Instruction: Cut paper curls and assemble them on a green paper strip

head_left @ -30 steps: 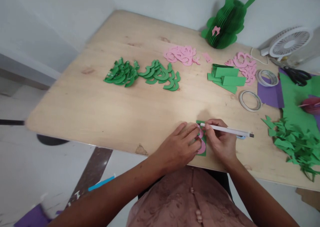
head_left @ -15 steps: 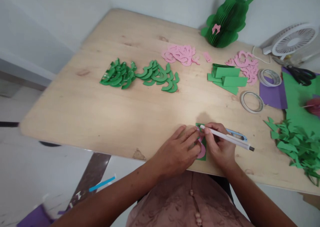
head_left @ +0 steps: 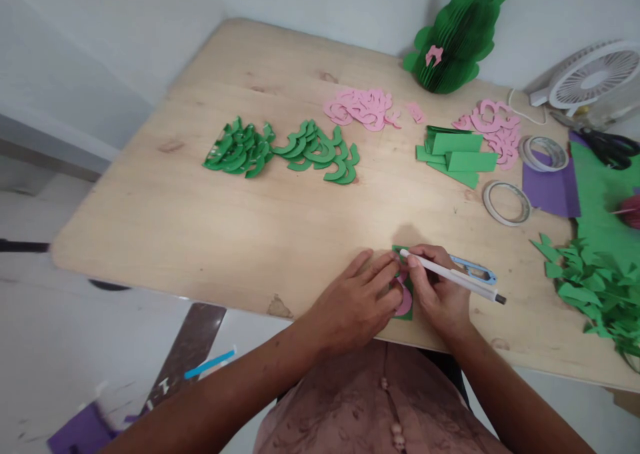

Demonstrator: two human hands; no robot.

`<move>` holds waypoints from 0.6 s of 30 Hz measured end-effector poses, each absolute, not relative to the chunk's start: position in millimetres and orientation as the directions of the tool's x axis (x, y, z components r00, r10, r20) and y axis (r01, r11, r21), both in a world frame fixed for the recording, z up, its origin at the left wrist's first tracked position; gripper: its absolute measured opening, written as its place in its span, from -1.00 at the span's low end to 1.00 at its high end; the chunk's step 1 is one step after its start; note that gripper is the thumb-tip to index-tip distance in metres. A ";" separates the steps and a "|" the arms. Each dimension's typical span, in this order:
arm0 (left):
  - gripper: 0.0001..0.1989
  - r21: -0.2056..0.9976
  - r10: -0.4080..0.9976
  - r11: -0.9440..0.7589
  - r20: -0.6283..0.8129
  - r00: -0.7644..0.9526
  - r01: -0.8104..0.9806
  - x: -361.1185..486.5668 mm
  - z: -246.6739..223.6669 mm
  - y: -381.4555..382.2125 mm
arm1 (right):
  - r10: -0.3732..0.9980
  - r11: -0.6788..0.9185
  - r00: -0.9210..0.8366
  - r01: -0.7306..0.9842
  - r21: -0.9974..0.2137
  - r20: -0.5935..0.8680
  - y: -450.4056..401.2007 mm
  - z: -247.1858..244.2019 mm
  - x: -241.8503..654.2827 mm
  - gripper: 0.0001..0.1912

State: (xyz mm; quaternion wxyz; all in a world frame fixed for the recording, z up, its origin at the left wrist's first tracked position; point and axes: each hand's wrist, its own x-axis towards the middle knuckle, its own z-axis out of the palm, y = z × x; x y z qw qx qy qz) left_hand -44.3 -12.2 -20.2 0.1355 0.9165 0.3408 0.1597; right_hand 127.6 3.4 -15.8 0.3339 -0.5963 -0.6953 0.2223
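My right hand (head_left: 440, 291) grips a white pen (head_left: 463, 280) with a dark end. Its tip meets the upper part of a small green paper piece (head_left: 396, 248) at the table's front edge. A pink paper cutout (head_left: 404, 302) with rounded outlines lies on that green piece, partly hidden by fingers. Across the cutout, my left hand (head_left: 355, 304) rests with its fingers laid out, pressing it down from the left side. Just behind my right hand lies a light blue cutter (head_left: 475, 271).
Green curved cutouts (head_left: 240, 149) and pink cutouts (head_left: 360, 109) lie in piles farther back. Folded green strips (head_left: 457, 153), tape rolls (head_left: 507, 203), scissors (head_left: 607, 147) and green scraps (head_left: 590, 287) occupy the right. Behind stand a green paper figure (head_left: 457, 41) and a white fan (head_left: 595, 77).
The view has shifted slightly. Both hands stay in nearly the same place, and the pen's rear end has moved a little while its tip remains at the green paper's top.
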 end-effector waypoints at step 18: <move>-0.76 0.359 0.663 -0.734 0.194 0.723 0.577 -45.7 -19.2 -11.5 | 0.984 0.148 -0.013 0.611 -0.778 0.177 6.0 -17.0 125.8 -0.90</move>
